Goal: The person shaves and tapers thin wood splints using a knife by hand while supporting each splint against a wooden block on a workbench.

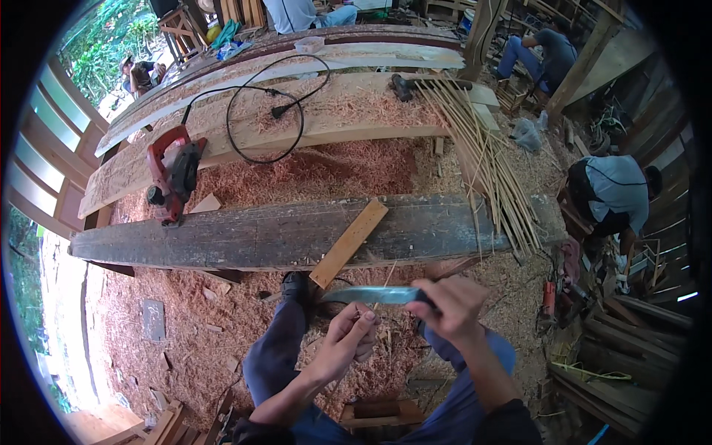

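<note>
Because the knife [363, 295] has a bare metal blade, it should be taken only by its dark handle [423, 297], around which the grip of the right hand [454, 308] is closed. From where I stand, the grip of the left hand [347, 341] is pinched on what looks like a thin stick [391, 274], its far end showing beyond the blade; whether edge and stick touch, I cannot tell. Both items are above the shavings-covered floor [200, 319], at the near side of the bench [259, 237]. The stick is probably light, dry and springy, liable to split under sideways load; hold it between thumb and fingertips, clear of the edge. The knife is likely rigid and heavier. Bundled sticks [512, 200] lie across the bench's right end.
</note>
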`<state>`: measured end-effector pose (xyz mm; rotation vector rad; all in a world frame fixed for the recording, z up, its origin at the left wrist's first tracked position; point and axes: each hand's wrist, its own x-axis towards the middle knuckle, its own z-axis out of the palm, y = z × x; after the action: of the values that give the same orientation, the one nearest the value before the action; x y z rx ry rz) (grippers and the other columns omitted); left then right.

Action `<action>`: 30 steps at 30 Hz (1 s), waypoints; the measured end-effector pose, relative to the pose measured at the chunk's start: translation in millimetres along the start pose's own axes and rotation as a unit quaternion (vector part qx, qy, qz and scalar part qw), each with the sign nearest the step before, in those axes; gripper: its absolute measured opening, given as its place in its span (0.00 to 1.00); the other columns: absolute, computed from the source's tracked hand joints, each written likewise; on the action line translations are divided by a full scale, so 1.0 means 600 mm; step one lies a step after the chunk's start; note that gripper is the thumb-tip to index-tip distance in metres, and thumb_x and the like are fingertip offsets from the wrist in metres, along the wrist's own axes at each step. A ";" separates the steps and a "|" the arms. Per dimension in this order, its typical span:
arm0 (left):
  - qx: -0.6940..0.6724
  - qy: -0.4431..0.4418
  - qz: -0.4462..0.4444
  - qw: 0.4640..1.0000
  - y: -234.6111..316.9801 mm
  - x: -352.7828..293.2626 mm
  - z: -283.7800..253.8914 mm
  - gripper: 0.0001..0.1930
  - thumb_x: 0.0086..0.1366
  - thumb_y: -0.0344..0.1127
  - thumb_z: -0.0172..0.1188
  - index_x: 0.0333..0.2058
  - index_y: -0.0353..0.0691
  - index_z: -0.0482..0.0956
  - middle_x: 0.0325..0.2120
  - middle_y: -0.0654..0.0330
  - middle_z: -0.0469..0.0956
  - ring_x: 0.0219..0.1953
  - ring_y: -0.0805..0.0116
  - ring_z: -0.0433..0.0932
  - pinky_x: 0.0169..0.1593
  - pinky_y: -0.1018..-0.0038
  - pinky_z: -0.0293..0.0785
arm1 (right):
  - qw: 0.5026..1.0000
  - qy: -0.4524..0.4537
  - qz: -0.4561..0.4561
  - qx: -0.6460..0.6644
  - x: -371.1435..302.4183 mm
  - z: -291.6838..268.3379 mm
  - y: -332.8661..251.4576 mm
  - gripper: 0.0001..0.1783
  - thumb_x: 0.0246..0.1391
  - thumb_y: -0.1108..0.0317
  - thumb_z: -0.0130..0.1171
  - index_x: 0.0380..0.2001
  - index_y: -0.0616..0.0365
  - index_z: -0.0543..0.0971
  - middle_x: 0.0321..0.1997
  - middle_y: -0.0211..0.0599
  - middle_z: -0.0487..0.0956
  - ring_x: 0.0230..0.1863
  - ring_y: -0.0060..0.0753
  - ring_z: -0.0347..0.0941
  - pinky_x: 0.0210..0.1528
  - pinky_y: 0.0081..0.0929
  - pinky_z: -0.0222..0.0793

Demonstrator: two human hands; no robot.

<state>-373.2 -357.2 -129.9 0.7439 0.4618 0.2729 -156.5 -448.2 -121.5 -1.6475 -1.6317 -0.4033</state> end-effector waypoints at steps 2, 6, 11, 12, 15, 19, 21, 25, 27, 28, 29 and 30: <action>-0.006 0.019 -0.018 1.000 -0.005 0.001 0.006 0.08 0.80 0.38 0.44 0.42 0.42 0.67 0.21 0.71 0.59 0.16 0.85 0.50 0.19 0.80 0.48 | 1.000 -0.010 -0.025 -0.013 0.002 0.007 -0.006 0.22 0.57 0.42 0.64 0.30 0.52 0.84 0.16 0.22 0.70 0.16 0.21 0.65 0.18 0.25 0.54; 0.017 0.004 0.017 1.000 -0.002 0.001 0.009 0.07 0.80 0.37 0.45 0.42 0.41 0.67 0.21 0.71 0.59 0.17 0.84 0.52 0.20 0.80 0.49 | 0.999 -0.033 -0.015 -0.014 0.002 0.005 0.004 0.22 0.58 0.43 0.64 0.31 0.52 0.84 0.14 0.22 0.66 0.16 0.22 0.64 0.18 0.26 0.54; 0.006 0.006 0.026 1.000 0.003 -0.006 0.000 0.07 0.80 0.37 0.45 0.42 0.41 0.66 0.20 0.71 0.59 0.17 0.84 0.52 0.20 0.80 0.49 | 0.994 0.074 0.061 -0.047 0.010 -0.019 0.056 0.23 0.60 0.42 0.62 0.31 0.52 0.84 0.14 0.22 0.67 0.14 0.23 0.63 0.17 0.26 0.54; -0.001 -0.002 0.029 1.000 0.002 -0.006 0.001 0.08 0.80 0.38 0.46 0.41 0.41 0.66 0.20 0.71 0.59 0.17 0.83 0.52 0.20 0.80 0.49 | 0.994 0.074 0.059 -0.048 0.006 -0.017 0.045 0.23 0.60 0.42 0.62 0.31 0.52 0.84 0.14 0.22 0.67 0.14 0.23 0.63 0.17 0.26 0.54; 0.014 0.044 0.000 0.999 -0.008 0.003 0.001 0.07 0.79 0.38 0.47 0.41 0.42 0.66 0.21 0.71 0.59 0.18 0.84 0.53 0.21 0.80 0.50 | 1.000 -0.017 -0.006 0.001 -0.009 0.003 0.000 0.22 0.58 0.43 0.64 0.32 0.52 0.85 0.15 0.22 0.69 0.15 0.22 0.64 0.18 0.26 0.55; 0.007 0.012 0.020 1.000 -0.009 0.003 0.015 0.06 0.79 0.37 0.47 0.42 0.43 0.66 0.22 0.71 0.60 0.18 0.84 0.53 0.21 0.80 0.50 | 0.999 -0.036 -0.001 -0.009 -0.003 0.006 -0.006 0.21 0.57 0.43 0.64 0.33 0.51 0.85 0.17 0.21 0.70 0.17 0.22 0.64 0.19 0.26 0.55; 0.014 0.014 0.020 1.000 -0.008 0.004 0.020 0.06 0.79 0.37 0.47 0.41 0.43 0.66 0.22 0.71 0.60 0.18 0.84 0.54 0.21 0.80 0.51 | 1.000 -0.024 -0.008 -0.006 -0.003 0.006 0.005 0.22 0.58 0.43 0.64 0.33 0.51 0.85 0.16 0.22 0.69 0.16 0.22 0.64 0.18 0.26 0.55; 0.024 0.022 0.043 0.999 -0.003 0.001 0.009 0.06 0.79 0.37 0.46 0.41 0.43 0.65 0.22 0.71 0.60 0.18 0.84 0.54 0.21 0.81 0.52 | 0.998 0.030 0.059 -0.012 -0.005 0.001 0.049 0.23 0.60 0.42 0.61 0.33 0.52 0.85 0.13 0.23 0.67 0.13 0.21 0.64 0.17 0.25 0.56; 0.027 0.034 0.044 0.998 -0.006 -0.002 0.006 0.07 0.79 0.36 0.47 0.40 0.42 0.65 0.22 0.71 0.60 0.18 0.84 0.54 0.21 0.80 0.52 | 0.998 0.036 0.047 0.010 -0.007 -0.001 0.038 0.24 0.61 0.41 0.60 0.33 0.52 0.85 0.12 0.24 0.66 0.13 0.21 0.64 0.17 0.25 0.57; 0.030 0.044 0.043 0.998 -0.008 -0.002 0.008 0.07 0.79 0.36 0.47 0.39 0.42 0.65 0.22 0.71 0.60 0.18 0.84 0.54 0.21 0.80 0.53 | 0.998 0.041 0.036 0.029 -0.008 -0.005 0.029 0.24 0.61 0.41 0.60 0.33 0.52 0.85 0.11 0.24 0.66 0.12 0.20 0.64 0.16 0.25 0.57; 0.029 0.044 0.044 0.998 -0.012 0.000 0.008 0.07 0.79 0.36 0.47 0.39 0.42 0.65 0.22 0.71 0.60 0.18 0.84 0.54 0.21 0.80 0.53 | 0.999 0.013 0.014 0.026 -0.006 0.000 0.008 0.23 0.60 0.42 0.61 0.33 0.51 0.85 0.13 0.23 0.68 0.13 0.21 0.65 0.17 0.25 0.57; 0.011 0.042 0.028 0.999 -0.019 0.006 0.009 0.08 0.79 0.36 0.47 0.39 0.41 0.66 0.21 0.71 0.60 0.19 0.84 0.55 0.21 0.80 0.53 | 1.000 0.013 0.013 0.026 -0.003 0.004 0.004 0.23 0.60 0.42 0.61 0.33 0.51 0.85 0.13 0.23 0.68 0.13 0.21 0.65 0.17 0.25 0.57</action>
<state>-366.8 -366.9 -135.3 0.7691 0.5253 0.3531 -155.0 -447.5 -125.0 -1.6168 -1.5878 -0.3648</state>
